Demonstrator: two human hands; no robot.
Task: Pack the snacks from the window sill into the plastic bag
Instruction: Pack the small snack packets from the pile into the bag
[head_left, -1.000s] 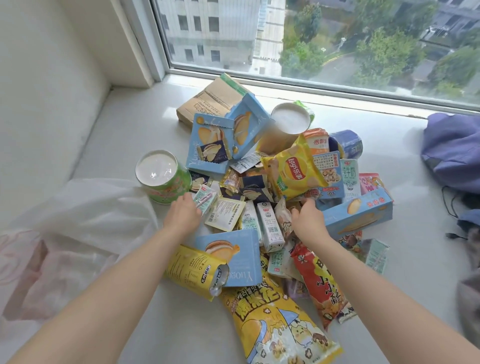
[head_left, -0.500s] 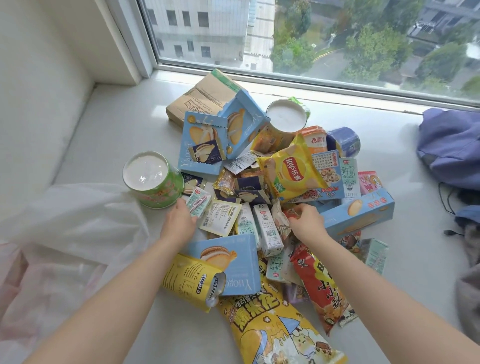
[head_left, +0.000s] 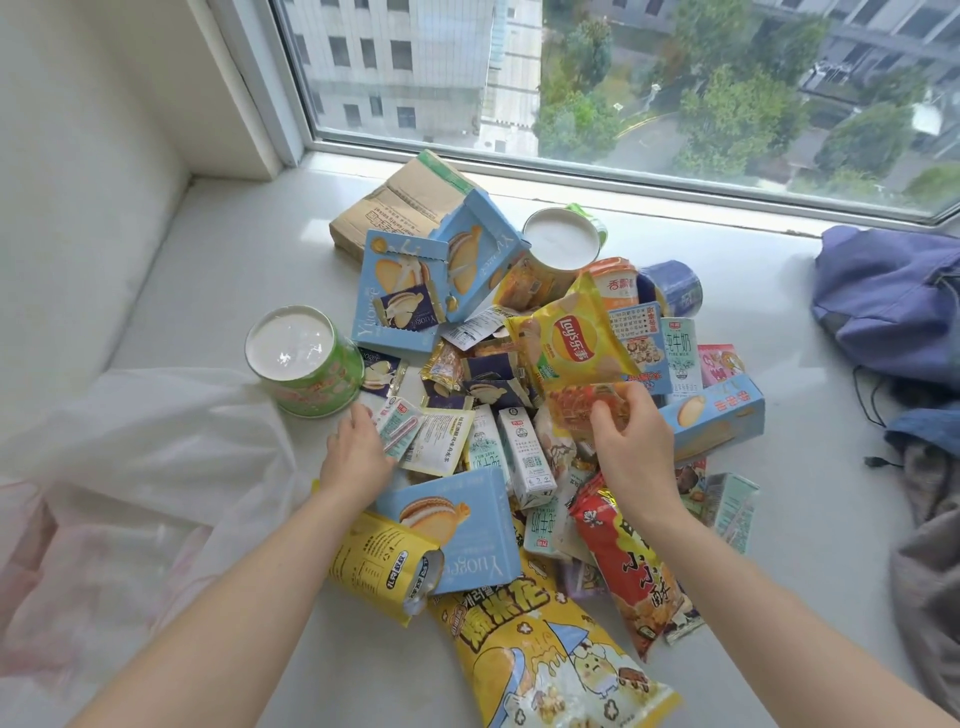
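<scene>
Beside the snack pile (head_left: 519, 405), plastic bag (head_left: 145, 467) holds nothing visible.

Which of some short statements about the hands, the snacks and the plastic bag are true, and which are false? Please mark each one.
1. The right hand holds an orange-red transparent packet. True.
2. The plastic bag lies right of the pile. False: it lies on the left.
3. The left hand rests beside the green tub. True.
4. The yellow Lay's bag is already in the bag. False: it is on the pile.
</scene>
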